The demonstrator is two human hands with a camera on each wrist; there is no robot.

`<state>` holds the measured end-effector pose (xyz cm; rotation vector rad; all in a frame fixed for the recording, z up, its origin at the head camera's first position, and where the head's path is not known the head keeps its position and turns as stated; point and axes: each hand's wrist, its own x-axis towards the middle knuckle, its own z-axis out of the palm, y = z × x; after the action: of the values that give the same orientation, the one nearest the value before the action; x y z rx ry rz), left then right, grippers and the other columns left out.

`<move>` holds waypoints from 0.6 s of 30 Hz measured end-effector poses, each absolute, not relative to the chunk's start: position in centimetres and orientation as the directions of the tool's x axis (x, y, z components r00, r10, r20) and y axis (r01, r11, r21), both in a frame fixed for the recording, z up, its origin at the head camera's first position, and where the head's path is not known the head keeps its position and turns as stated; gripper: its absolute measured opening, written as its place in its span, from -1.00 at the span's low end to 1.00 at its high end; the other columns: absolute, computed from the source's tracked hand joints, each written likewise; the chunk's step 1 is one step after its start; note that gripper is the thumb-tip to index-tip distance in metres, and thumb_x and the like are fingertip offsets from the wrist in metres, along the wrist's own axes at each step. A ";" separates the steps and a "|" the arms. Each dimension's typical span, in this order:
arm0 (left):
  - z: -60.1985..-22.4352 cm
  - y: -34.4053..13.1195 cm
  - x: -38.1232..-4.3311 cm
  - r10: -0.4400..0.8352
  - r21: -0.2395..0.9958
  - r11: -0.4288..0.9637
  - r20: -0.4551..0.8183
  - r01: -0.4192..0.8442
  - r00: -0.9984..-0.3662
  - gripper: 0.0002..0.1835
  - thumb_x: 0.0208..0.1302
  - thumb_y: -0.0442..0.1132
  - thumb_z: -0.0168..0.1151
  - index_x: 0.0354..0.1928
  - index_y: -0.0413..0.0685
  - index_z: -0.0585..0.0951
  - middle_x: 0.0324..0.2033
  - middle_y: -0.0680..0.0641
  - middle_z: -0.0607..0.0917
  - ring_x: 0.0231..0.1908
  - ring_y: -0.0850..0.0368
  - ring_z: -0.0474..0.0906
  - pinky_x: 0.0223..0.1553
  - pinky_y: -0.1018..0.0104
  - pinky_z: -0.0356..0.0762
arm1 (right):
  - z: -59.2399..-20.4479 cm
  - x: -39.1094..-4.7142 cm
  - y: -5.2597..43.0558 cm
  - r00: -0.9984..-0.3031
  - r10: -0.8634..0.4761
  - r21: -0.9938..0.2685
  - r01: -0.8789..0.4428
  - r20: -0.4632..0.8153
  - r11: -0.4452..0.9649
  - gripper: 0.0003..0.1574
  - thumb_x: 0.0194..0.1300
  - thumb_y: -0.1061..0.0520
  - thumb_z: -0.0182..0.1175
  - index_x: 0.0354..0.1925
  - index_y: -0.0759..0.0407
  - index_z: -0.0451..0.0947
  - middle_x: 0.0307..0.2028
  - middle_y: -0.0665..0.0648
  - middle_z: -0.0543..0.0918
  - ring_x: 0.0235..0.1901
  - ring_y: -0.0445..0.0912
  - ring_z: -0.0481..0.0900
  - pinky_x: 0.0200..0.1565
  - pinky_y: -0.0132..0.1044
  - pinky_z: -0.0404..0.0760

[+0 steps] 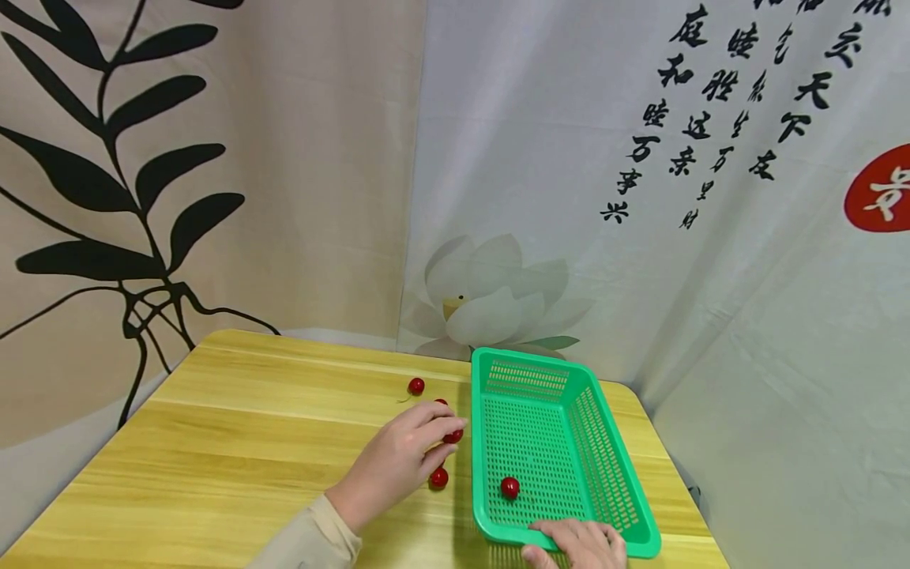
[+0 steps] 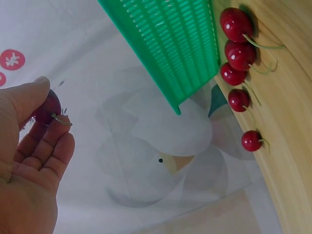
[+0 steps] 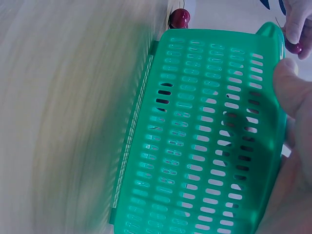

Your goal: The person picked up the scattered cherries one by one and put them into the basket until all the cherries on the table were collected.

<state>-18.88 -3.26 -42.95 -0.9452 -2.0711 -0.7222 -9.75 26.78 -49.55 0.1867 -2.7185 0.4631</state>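
Note:
My left hand (image 1: 400,458) pinches a red cherry (image 1: 453,435) between thumb and fingertips, above the table just left of the green basket (image 1: 479,466). In the left wrist view the held cherry (image 2: 47,108) shows a short stem. Several cherries with stems lie in a row on the table beside the basket, among them a far cherry (image 1: 416,386) and a near cherry (image 1: 438,478); the hand partly hides others. One cherry (image 1: 509,487) rests inside the basket. My right hand (image 1: 579,543) grips the basket's near rim, fingers over the inside and thumb outside.
The basket stands on the right part of a wooden table (image 1: 235,427). Behind the table hangs a printed cloth (image 1: 320,197) with leaves, a flower and writing. The table's right edge runs close past the basket.

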 end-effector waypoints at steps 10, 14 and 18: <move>-42.2 -1.9 -19.1 0.399 0.161 0.527 0.820 0.834 -0.411 -0.60 0.13 -0.36 0.64 0.03 -0.03 0.78 -0.06 0.04 0.75 -0.07 0.20 0.73 0.04 0.53 0.70 | -49.5 -9.7 26.7 -0.926 -0.066 -0.289 -0.183 0.372 0.940 -0.90 0.37 -0.41 0.34 -0.17 -0.61 0.70 -0.26 -0.52 0.62 -0.13 -0.23 0.67 0.13 0.03 0.27; -42.0 -1.5 -19.2 0.394 0.157 0.525 0.826 0.837 -0.402 -0.61 0.13 -0.36 0.65 0.01 -0.02 0.77 -0.06 0.03 0.74 -0.07 0.20 0.74 0.04 0.53 0.70 | -49.4 -9.7 26.8 -0.932 -0.070 -0.289 -0.180 0.355 0.940 -0.88 0.38 -0.43 0.31 -0.16 -0.62 0.69 -0.25 -0.53 0.61 -0.12 -0.24 0.66 0.13 0.04 0.27; -41.8 -1.3 -19.2 0.387 0.158 0.520 0.833 0.839 -0.396 -0.61 0.12 -0.37 0.65 -0.01 -0.02 0.75 -0.07 0.02 0.74 -0.09 0.21 0.75 0.01 0.55 0.70 | -49.4 -9.7 26.8 -0.932 -0.069 -0.297 -0.183 0.356 0.937 -0.90 0.38 -0.42 0.33 -0.16 -0.63 0.70 -0.26 -0.54 0.60 -0.13 -0.25 0.65 0.13 0.03 0.27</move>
<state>-19.17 -1.32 -41.85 -0.9983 -1.9925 -0.7483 -9.74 26.78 -49.43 0.1841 -2.7494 0.4670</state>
